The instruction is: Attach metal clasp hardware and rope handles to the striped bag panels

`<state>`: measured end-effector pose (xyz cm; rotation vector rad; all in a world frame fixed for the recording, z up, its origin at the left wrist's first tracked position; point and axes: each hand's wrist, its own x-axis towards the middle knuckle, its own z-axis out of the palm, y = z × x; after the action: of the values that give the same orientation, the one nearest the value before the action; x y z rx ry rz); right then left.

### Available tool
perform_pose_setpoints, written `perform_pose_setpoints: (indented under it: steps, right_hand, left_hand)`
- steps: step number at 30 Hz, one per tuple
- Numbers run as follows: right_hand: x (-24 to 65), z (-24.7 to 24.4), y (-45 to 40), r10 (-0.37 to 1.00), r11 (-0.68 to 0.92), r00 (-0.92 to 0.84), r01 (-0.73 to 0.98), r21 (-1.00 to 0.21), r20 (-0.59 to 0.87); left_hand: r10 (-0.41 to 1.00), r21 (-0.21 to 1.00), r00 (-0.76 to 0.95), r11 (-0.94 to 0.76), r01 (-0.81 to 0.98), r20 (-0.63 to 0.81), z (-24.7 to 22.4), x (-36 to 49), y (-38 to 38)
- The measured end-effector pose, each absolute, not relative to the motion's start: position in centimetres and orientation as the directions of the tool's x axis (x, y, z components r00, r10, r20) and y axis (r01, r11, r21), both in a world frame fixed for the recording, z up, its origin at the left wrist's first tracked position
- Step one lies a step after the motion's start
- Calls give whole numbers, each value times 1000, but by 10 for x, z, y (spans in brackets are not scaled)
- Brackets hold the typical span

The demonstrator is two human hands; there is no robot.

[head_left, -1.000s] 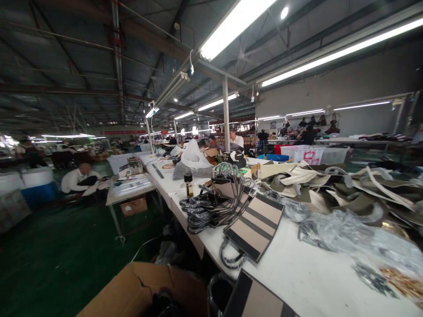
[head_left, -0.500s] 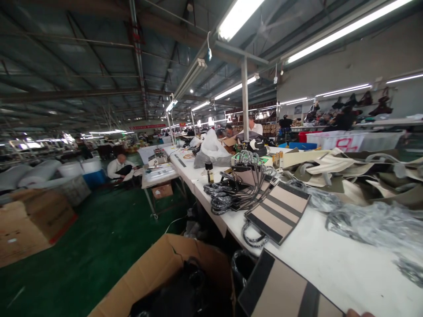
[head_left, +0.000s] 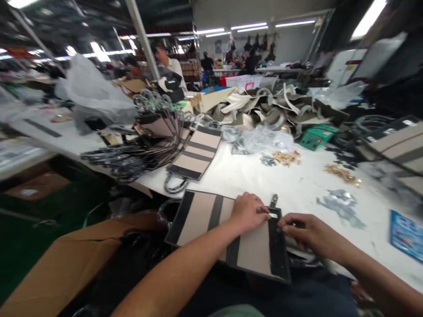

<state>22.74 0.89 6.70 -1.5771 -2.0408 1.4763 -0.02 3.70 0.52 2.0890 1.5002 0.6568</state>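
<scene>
A beige bag panel (head_left: 253,253) with black bands lies at the table's near edge, inner face up. My left hand (head_left: 246,213) rests on its upper right part, fingers curled over its surface beside a small silver metal plate (head_left: 273,215). Just right of the panel's dark end band, my right hand (head_left: 299,231) is closed in a pinch; what sits between its fingertips is too small to make out. A small dark tab (head_left: 274,200) sticks out past the panel's top edge. Part of a wrapped handle (head_left: 302,262) shows below my right hand.
Another banded panel (head_left: 196,152) lies beyond, beside a stack of panels with wrapped handles (head_left: 132,158). Gold fittings (head_left: 287,157), a green box (head_left: 317,137) and plastic film (head_left: 261,138) are on the white table. An open carton (head_left: 76,259) stands at lower left. A co-worker (head_left: 173,66) is behind.
My view has swung right and down to the table. Both of my hands are now in sight at the near panel; before, only fingertips showed at the lower edge.
</scene>
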Motion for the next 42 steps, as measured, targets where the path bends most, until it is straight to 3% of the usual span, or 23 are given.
perform_pose_setpoints:
  steps: [5,12,20,25,35,42]
  right_hand:
    - [215,76,15,767,-180,-395,625,-759,-506]
    - [213,61,13,747,25,-512,660,-751,-425]
    - [205,41,14,769,162,-523,715,-680,-367]
    - [198,41,12,782,218,-521,742,-634,-342]
    - [198,36,-1,857,252,-406,868,-428,-318]
    - [195,35,-13,895,263,-375,881,-393,-241]
  left_hand:
    - [937,638,315,-337,692,153,5,-4,39]
    - [943,648,301,-320,691,145,4,-2,38]
    - [944,644,310,-309,700,115,3,-3,40]
    - [942,648,319,-308,697,104,5,-4,39]
    - [937,643,327,-325,693,122,5,-4,38]
    - [938,652,316,-331,682,145,3,-4,38]
